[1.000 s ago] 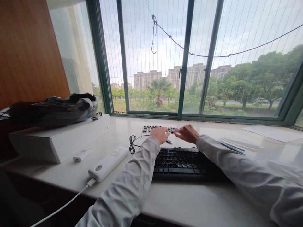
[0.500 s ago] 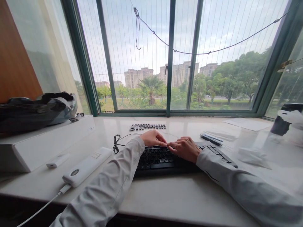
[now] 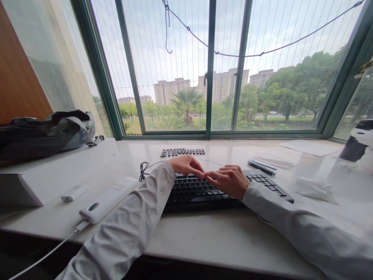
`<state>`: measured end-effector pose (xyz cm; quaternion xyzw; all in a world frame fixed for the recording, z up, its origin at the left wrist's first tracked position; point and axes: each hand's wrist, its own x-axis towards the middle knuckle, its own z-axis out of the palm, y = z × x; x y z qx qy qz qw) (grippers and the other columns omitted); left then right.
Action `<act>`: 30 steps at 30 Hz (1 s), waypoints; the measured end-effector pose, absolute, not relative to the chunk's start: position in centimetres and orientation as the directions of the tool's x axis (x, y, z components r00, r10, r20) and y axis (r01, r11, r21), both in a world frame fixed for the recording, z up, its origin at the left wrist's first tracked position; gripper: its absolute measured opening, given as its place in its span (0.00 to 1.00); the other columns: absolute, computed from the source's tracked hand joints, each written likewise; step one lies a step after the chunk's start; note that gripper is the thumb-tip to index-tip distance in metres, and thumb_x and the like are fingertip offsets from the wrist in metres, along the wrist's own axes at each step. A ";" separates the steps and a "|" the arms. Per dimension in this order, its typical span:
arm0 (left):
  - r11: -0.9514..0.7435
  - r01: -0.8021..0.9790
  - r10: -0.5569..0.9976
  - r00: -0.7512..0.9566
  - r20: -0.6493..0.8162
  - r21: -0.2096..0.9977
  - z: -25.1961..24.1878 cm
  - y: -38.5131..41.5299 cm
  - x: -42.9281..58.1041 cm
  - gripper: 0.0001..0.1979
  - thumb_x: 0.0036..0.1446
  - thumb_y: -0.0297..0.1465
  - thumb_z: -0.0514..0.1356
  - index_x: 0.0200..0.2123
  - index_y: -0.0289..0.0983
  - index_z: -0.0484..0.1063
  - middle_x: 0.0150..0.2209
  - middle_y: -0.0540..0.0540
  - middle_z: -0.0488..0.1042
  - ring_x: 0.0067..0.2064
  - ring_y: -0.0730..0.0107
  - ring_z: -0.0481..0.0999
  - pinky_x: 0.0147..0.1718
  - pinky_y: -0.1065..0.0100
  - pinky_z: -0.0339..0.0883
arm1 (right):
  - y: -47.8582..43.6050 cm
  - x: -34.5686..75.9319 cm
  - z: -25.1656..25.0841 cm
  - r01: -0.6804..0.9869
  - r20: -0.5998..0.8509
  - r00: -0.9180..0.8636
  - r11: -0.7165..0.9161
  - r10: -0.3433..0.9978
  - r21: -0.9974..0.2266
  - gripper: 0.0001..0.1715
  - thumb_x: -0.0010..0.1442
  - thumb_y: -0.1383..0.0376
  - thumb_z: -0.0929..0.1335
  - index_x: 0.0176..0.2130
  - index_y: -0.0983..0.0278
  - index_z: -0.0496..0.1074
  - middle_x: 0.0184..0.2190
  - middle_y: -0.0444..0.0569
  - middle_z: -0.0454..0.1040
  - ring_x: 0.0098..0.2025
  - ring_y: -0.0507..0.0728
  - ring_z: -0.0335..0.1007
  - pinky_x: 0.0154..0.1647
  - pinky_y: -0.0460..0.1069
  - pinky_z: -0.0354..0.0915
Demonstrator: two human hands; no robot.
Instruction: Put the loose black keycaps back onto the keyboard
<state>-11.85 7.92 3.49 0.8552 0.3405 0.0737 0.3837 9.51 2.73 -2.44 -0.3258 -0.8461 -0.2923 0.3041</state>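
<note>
A black keyboard [image 3: 192, 190] lies in front of me on the white sill; key openings without caps show in its upper rows and number block. My left hand [image 3: 187, 165] hangs over the keyboard's top edge, thumb and fingers pinched together. Whatever is between those fingertips is too small to make out. From the right, my right hand [image 3: 229, 179] reaches in low over the keys. Its index finger and thumb come together against the left fingertips, the other fingers curled. Loose black keycaps [image 3: 183, 152] lie in rows behind the keyboard.
Left of my arm are a white power bank [image 3: 109, 200] with a cable and a small white device [image 3: 75, 192]. A long white box [image 3: 58, 167] carries a dark bag. Pens [image 3: 262, 167], a clear plastic bag [image 3: 316, 188] and paper [image 3: 309, 147] lie right. A window stands behind.
My view has shifted slightly. Both hands stay fingertip to fingertip over the keyboard, with the right fingers a little more curled. Nothing else has visibly moved.
</note>
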 end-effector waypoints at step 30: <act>-0.554 0.618 0.531 0.778 -0.335 0.558 2.4 8.9 -13.0 0.21 0.37 0.44 0.69 0.36 0.40 0.80 0.30 0.50 0.79 0.31 0.75 0.70 0.31 0.73 0.58 | 1.6 8.3 -3.4 0.556 0.625 -0.716 0.795 0.310 0.244 0.14 0.63 0.57 0.63 0.42 0.52 0.77 0.22 0.38 0.77 0.22 0.46 0.67 0.28 0.46 0.52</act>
